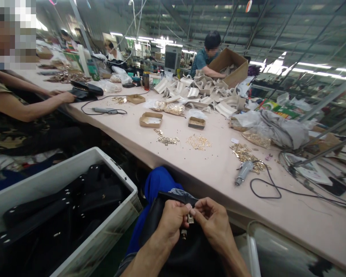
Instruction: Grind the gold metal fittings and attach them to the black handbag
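A black bag [154, 219] lies across my lap over blue trousers. My left hand [174, 217] pinches the bag's flap edge beside a small metal clasp plate [190, 218]. From the other side, my right hand [210, 217] closes thumb and fingers at the top of that same plate. The fingertips of both hands nearly meet there and cover part of it. Just below, a second metal lock piece [184, 234] sits on the bag's black front.
At left stands a white crate [115, 165] of black bags. The table holds an electric screwdriver [243, 173] with a cord, metal fittings [168, 141], small screws [200, 142], cardboard trays [151, 120] and grey pieces [196, 92]. Co-workers sit at left and behind the table.
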Demonstrator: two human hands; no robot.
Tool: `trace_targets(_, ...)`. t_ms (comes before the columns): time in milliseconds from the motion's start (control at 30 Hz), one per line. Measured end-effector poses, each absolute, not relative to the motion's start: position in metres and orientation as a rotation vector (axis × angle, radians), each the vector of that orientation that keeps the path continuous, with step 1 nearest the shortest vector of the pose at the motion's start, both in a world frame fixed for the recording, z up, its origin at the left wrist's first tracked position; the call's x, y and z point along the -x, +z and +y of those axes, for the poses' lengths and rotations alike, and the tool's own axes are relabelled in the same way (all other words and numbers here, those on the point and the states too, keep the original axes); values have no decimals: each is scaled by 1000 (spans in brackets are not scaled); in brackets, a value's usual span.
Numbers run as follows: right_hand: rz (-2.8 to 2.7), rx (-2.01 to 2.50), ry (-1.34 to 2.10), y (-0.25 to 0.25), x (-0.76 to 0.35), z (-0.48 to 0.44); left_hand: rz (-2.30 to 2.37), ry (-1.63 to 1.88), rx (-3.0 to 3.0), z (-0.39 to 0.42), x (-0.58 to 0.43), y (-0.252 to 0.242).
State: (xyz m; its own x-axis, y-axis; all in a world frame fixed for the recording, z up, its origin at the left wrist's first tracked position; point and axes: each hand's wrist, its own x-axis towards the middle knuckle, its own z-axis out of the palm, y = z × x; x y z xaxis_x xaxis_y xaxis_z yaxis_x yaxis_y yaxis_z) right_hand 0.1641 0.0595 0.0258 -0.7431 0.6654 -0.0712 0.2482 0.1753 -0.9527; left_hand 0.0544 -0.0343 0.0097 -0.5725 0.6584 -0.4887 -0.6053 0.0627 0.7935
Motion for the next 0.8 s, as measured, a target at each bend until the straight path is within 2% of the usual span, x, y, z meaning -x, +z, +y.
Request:
trace_targets(167, -2302, 614, 1535, 41, -173, 61, 1370, 1677, -64, -34, -53, 10)
trace_targets(333, -2441, 122, 1155, 39, -180, 58, 1247, 1658, -83, -35, -50, 16)
trace_targets(567, -2529, -23, 636, 28, -175, 61, 1026, 1641, 100, -37, -38, 5)
trace_targets(800, -2457, -152, 472, 37, -162, 70, 816, 1597, 297, -34, -31, 13)
